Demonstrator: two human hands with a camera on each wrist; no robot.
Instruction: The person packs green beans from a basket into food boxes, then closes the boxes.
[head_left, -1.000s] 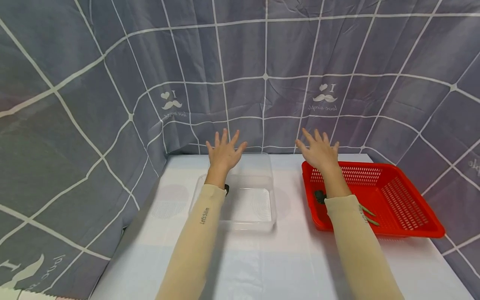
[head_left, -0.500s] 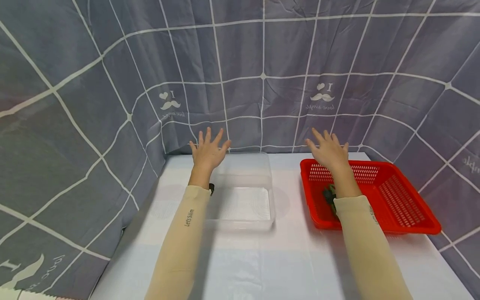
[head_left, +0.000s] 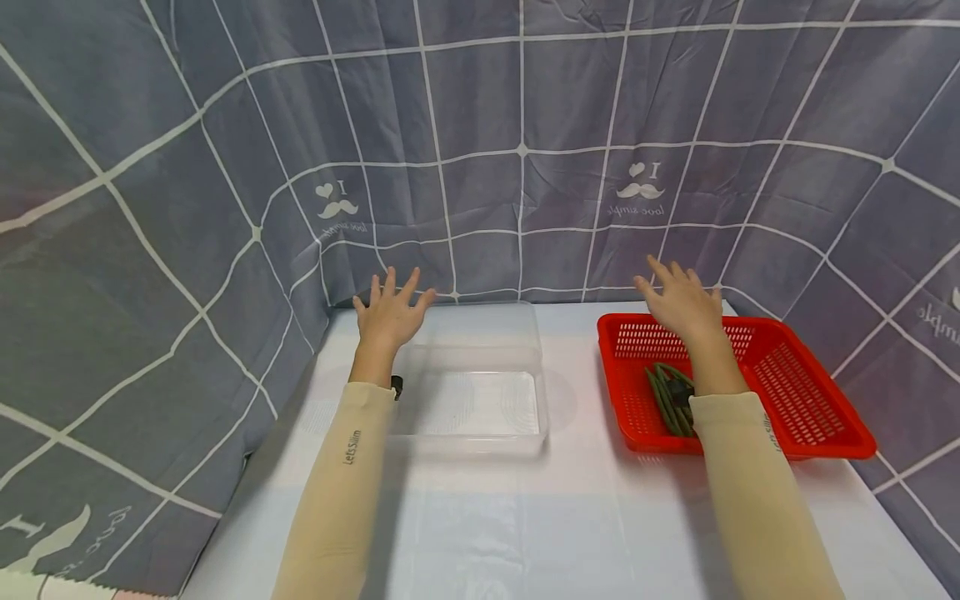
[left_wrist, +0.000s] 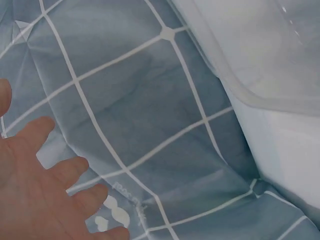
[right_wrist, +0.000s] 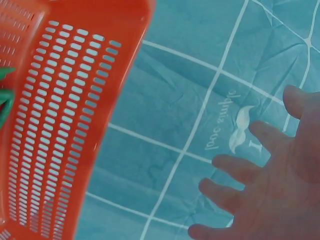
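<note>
While both of my arms reach over the white table (head_left: 480, 517), my left hand (head_left: 386, 315) hovers, fingers spread and holding nothing, beside the clear plastic tray (head_left: 480, 392); my right hand (head_left: 686, 304), likewise splayed, hangs above the red basket (head_left: 795, 392) of green beans (head_left: 663, 396).

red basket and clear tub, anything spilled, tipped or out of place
Nothing stands out. The red basket sits flat with the green beans inside it, and the clear tub stands upright. Both hands hover open, touching neither.
</note>
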